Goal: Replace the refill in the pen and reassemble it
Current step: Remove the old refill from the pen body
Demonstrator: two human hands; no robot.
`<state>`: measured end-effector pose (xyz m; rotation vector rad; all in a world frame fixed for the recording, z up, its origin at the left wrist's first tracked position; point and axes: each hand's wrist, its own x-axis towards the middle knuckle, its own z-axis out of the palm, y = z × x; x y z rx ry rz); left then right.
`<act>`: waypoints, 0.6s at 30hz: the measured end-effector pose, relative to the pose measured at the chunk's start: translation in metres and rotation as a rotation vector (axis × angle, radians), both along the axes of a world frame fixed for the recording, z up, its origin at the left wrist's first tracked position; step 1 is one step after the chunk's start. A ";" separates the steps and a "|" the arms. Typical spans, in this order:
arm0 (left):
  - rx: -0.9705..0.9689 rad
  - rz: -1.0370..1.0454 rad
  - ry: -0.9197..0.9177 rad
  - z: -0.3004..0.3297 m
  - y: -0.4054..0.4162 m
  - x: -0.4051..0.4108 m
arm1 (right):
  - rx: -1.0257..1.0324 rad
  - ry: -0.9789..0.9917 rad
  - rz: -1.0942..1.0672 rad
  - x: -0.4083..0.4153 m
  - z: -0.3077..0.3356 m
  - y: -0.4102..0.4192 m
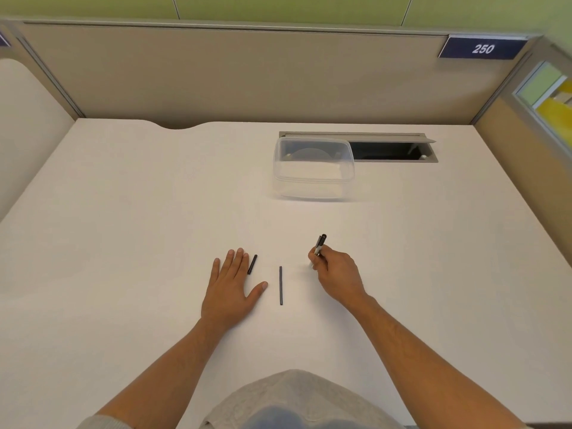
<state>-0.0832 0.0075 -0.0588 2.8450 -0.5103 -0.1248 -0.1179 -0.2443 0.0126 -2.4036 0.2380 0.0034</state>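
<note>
My right hand (335, 275) grips a black and silver pen (320, 244) in a writing hold, its tip down on the white desk and its black end pointing up and away. A thin dark refill (280, 285) lies straight on the desk between my hands. A short black pen piece (252, 264) lies just right of my left fingertips. My left hand (230, 291) rests flat on the desk, palm down, fingers apart, holding nothing.
A clear plastic container (312, 168) stands farther back on the white desk (139, 227). Behind it is an open cable slot (393, 150) in the desk. Beige partition walls enclose the desk at the back and both sides.
</note>
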 end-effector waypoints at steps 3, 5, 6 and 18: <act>0.003 -0.002 0.000 0.000 0.000 0.000 | 0.021 -0.005 -0.015 0.003 0.002 -0.001; -0.001 0.001 -0.003 -0.001 0.001 0.000 | 0.068 -0.053 -0.053 0.003 0.004 0.000; 0.001 0.000 -0.004 -0.001 0.001 0.000 | 0.082 -0.082 -0.066 0.003 0.004 0.000; 0.003 -0.006 -0.005 0.002 0.000 -0.002 | 0.153 -0.051 -0.128 0.003 -0.003 -0.001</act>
